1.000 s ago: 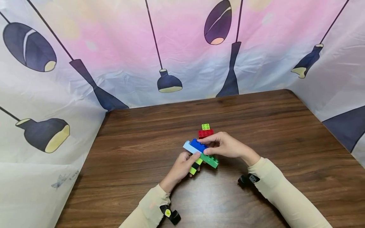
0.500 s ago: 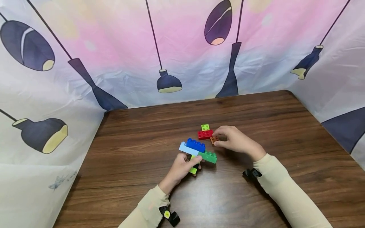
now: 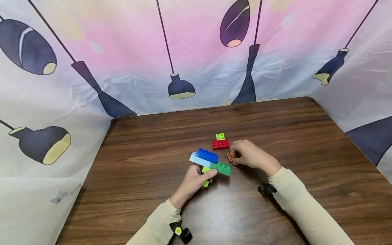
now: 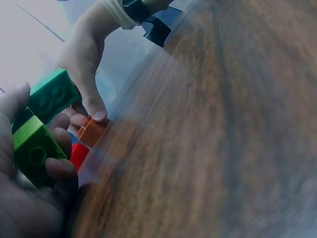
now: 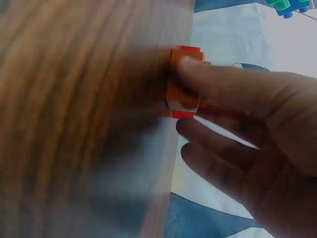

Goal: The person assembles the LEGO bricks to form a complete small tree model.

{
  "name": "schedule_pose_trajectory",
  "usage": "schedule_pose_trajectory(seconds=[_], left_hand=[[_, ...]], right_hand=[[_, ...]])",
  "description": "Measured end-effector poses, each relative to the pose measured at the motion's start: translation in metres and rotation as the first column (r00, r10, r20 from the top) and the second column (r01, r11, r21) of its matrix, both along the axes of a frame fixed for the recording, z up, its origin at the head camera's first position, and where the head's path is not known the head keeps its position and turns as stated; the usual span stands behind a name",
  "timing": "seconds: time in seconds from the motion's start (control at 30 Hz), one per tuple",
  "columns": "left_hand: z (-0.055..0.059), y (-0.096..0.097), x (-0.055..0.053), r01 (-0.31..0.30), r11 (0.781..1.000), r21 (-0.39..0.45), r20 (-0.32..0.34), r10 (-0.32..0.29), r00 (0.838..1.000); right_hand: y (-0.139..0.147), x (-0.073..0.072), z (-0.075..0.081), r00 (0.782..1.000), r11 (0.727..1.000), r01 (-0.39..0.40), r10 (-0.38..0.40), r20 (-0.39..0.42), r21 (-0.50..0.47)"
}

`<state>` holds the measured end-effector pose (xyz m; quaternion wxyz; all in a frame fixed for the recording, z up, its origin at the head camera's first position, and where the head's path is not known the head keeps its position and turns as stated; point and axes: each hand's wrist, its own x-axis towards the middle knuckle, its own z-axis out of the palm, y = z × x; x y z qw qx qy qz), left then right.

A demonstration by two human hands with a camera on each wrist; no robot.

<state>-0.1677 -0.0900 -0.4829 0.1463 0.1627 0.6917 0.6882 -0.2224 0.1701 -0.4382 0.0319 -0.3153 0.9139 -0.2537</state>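
My left hand grips a build of toy building bricks by its yellow-green lower part, raised over the table. Across its top run a light blue brick and a green brick, with a dark blue brick on them. To the right, my right hand pinches a small orange brick at the tabletop. The right wrist view shows the thumb flat against one side of that orange brick; the index finger is mostly hidden behind it.
Just beyond the orange brick, a red brick lies on the wooden table, with a yellow-green brick at its far side. A printed cloth hangs behind the table and along its sides.
My right hand has left the dark blue brick, moved right, and come down around the orange brick. My left hand and its build have shifted slightly left.
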Motion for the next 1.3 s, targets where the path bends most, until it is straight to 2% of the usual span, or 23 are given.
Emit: schedule_pose_trajectory(seconds=[0.27, 0.63, 1.03, 1.3], left_hand=[[-0.001, -0.002, 0.0, -0.003, 1.0, -0.014, 0.017, 0.003, 1.0], [0.0, -0.001, -0.001, -0.01, 1.0, -0.021, 0.033, 0.011, 0.999], [-0.003, 0.0, -0.001, 0.047, 0.999, 0.014, -0.029, -0.046, 0.998], [-0.001, -0.001, -0.001, 0.045, 0.999, 0.023, -0.042, -0.044, 0.998]], right_hand=[[0.0, 0.0, 0.005, 0.996, 0.995, -0.012, 0.021, 0.089, -0.097], [0.0, 0.001, 0.011, 0.991, 0.982, -0.031, 0.054, 0.121, -0.184], [0.003, 0.004, 0.019, 0.977, 0.962, -0.012, 0.068, 0.2, -0.271], [-0.002, 0.006, 0.024, 0.959, 0.941, -0.046, 0.135, 0.248, -0.335]])
